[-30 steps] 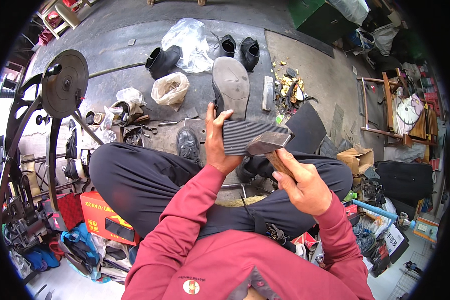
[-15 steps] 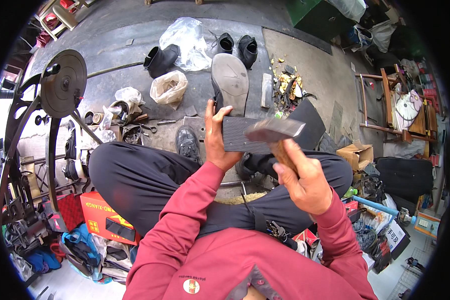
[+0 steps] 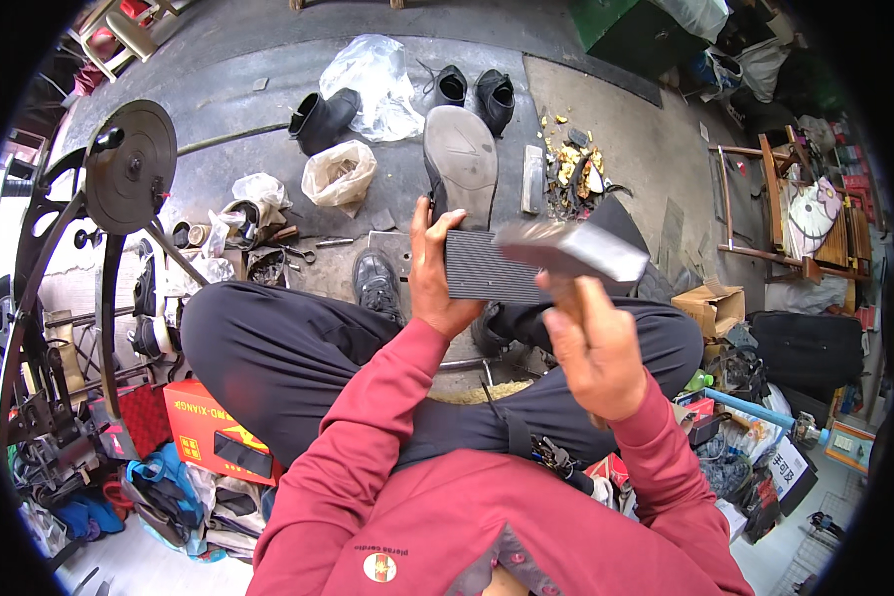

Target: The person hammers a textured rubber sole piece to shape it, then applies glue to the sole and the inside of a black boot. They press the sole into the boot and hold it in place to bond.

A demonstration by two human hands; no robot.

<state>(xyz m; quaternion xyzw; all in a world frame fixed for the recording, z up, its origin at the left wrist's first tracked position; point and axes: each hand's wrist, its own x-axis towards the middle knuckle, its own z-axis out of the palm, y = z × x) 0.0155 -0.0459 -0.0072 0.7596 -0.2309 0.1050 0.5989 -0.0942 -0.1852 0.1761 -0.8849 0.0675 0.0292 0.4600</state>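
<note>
My left hand (image 3: 437,273) grips a shoe and a ribbed dark rubber piece (image 3: 477,270) over its near end; the shoe's grey sole (image 3: 457,159) faces up. My right hand (image 3: 601,363) is closed on the wooden handle of a hammer, whose blurred metal head (image 3: 566,253) is above the right part of the ribbed piece; I cannot tell whether they touch. A plain black sheet (image 3: 616,219) shows behind the hammer head, partly hidden. My dark-trousered legs are spread either side.
A black iron machine with a wheel (image 3: 129,169) stands left. Black shoes (image 3: 318,119) and plastic bags (image 3: 338,174) lie ahead, beside scraps (image 3: 581,164). A wooden chair (image 3: 770,199), cardboard box (image 3: 710,310) and clutter are at right; a red box (image 3: 209,427) is lower left.
The hammer head has risen in the picture and moved right, now blurred, with my right hand shifting along with it. My left hand has barely moved.
</note>
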